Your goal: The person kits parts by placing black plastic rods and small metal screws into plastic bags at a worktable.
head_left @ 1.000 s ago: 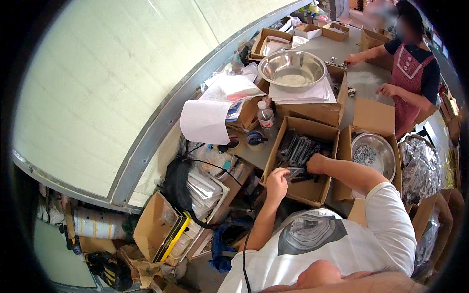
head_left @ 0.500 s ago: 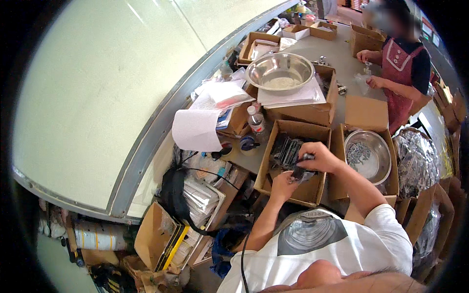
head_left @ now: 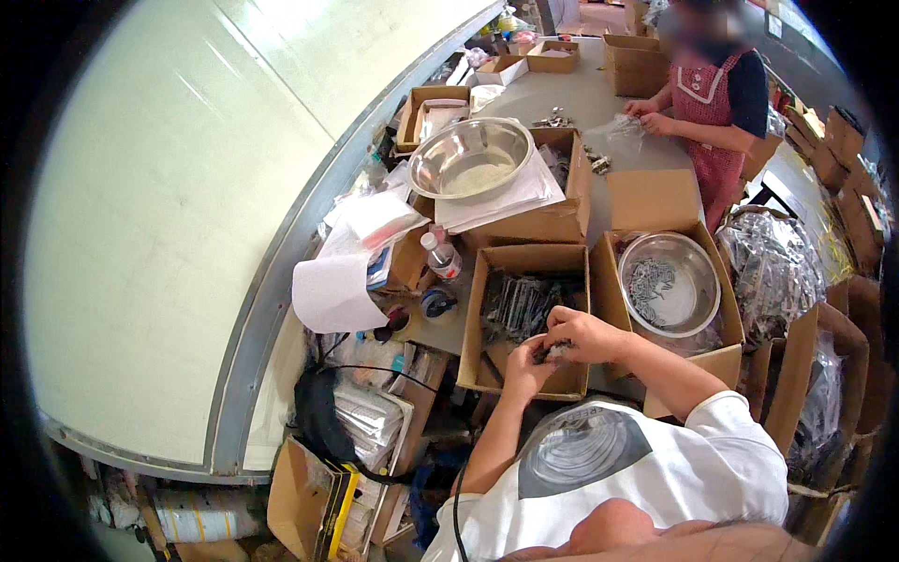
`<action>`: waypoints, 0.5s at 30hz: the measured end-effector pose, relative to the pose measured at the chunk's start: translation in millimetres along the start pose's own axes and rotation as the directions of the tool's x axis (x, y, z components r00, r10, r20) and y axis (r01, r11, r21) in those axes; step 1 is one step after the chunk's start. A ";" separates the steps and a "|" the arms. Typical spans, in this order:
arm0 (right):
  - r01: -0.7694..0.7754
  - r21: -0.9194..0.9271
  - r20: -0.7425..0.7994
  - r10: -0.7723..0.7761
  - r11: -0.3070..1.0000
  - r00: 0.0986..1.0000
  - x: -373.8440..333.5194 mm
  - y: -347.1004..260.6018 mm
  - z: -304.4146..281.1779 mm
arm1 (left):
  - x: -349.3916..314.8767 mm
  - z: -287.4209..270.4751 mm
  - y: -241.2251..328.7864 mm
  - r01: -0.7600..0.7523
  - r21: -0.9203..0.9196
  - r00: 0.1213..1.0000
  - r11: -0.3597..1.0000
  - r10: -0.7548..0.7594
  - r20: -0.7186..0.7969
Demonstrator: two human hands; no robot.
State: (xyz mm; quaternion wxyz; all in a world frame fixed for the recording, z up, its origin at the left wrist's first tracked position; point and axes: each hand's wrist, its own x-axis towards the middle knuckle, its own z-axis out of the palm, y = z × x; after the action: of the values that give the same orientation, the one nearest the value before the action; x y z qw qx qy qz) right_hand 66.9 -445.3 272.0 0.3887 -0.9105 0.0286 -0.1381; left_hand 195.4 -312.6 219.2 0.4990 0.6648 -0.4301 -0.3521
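Observation:
My left hand (head_left: 529, 371) and my right hand (head_left: 582, 335) meet above the near end of an open cardboard box (head_left: 471, 345). Both are closed, fingertips together, around a small dark piece with something clear or shiny on it; fingers cover most of it, so its kind does not show. Deeper in that box lies a row of thin dark pieces (head_left: 526, 304), some with a plastic-like shine. To the right, a steel bowl (head_left: 693, 304) sits in another cardboard box (head_left: 611, 281), holding a heap of small grey metal parts (head_left: 649, 283).
A larger steel bowl (head_left: 449, 178) rests on papers atop a box behind. A plastic bottle (head_left: 442, 258) and a tape roll (head_left: 436, 303) stand left. Across the table a co-worker (head_left: 716, 112) handles a clear bag (head_left: 620, 134). Bagged parts (head_left: 773, 262) are piled at right.
My right hand has come down toward me to join the left at the box's near end, the dark piece now between both. The view has shifted. The co-worker's hands have drawn together.

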 end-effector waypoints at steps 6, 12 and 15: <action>-0.001 0.117 -0.135 0.017 0.993 0.991 -15.2 9.0 -17.9 | -0.4 5.7 -14.3 -0.087 -0.014 0.996 0.996 0.087 -0.012; -0.809 -0.188 -0.477 0.668 0.557 0.571 -81.7 158.3 -65.5 | -7.2 6.1 2.0 0.020 -0.015 1.000 1.000 -0.019 0.014; -0.803 -0.454 -0.399 0.717 0.387 0.571 -103.7 207.6 -49.5 | -7.4 10.8 -2.5 0.008 0.025 1.000 1.000 -0.008 0.006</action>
State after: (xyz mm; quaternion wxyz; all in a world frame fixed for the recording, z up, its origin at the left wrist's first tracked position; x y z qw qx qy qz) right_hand -34.8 -607.9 132.3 0.1004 -0.8540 0.5104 0.0097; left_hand 183.4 -309.3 214.3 0.4880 0.6715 -0.4334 -0.3508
